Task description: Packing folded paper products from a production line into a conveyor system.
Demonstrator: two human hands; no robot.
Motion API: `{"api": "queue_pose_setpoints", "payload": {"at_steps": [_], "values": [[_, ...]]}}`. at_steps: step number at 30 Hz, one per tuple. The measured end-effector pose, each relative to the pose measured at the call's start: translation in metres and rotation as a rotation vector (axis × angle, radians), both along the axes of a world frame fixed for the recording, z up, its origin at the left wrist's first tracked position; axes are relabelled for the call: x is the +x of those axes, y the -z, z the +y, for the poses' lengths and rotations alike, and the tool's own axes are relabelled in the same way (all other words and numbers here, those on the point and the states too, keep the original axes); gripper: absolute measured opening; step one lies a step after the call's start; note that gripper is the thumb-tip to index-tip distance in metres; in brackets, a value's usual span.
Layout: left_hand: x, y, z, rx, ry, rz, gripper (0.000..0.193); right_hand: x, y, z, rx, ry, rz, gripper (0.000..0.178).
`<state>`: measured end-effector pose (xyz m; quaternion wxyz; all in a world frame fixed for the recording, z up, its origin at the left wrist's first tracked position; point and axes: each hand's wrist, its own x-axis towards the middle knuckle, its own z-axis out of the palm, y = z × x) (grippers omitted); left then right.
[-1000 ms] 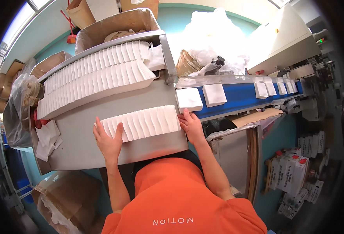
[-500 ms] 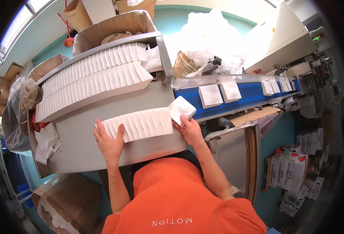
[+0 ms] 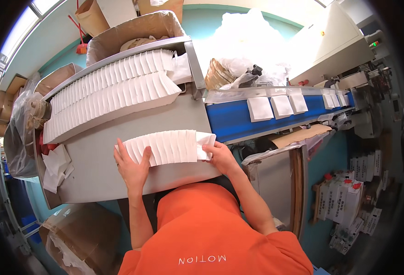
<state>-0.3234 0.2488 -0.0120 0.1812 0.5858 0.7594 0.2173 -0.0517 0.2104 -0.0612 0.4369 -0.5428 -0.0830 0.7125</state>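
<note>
A row of folded white paper napkins (image 3: 172,147) stands on edge on the near part of the steel table (image 3: 101,167). My left hand (image 3: 134,167) clasps the row's left end, thumb on the near side and fingers round the far left corner. At the other end, my right hand (image 3: 221,157) is closed on a small stack of white napkins (image 3: 204,140), thumb on top. That stack is slightly tilted and sits against the row's right end. The fingers beneath it are mostly hidden.
Two longer napkin rows (image 3: 115,98) fill the table's far side. Loose napkins (image 3: 57,167) lie at its left edge. On the right, a blue conveyor belt (image 3: 229,120) carries several napkin stacks (image 3: 281,106). A lined carton (image 3: 135,34) stands behind the table's raised rim.
My right hand has brought its napkin stack from beside the belt's end down and left against the row's end. My left hand stays on the row. The stacks on the belt stand in different places.
</note>
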Motion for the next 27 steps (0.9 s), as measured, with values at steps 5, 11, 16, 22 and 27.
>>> {"api": "queue_pose_setpoints", "payload": {"at_steps": [5,11,16,22,27], "values": [[0.014,-0.006,-0.002,-0.050,0.089,-0.106,0.104,-0.002,-0.009,0.016,0.086,0.082,-0.330,0.056],[0.023,-0.004,-0.003,-0.023,0.086,-0.008,0.105,-0.031,-0.016,0.021,0.068,0.019,0.000,0.041],[0.017,-0.005,0.001,-0.021,0.056,-0.038,0.102,0.001,0.006,0.002,-0.001,-0.056,0.024,0.035],[0.025,-0.017,-0.001,-0.044,0.146,-0.201,0.099,-0.006,-0.014,0.017,0.033,-0.030,-0.283,0.058],[0.032,-0.009,-0.004,-0.015,0.146,-0.109,0.100,-0.037,-0.020,0.016,0.239,-0.194,-0.468,0.049]]}}
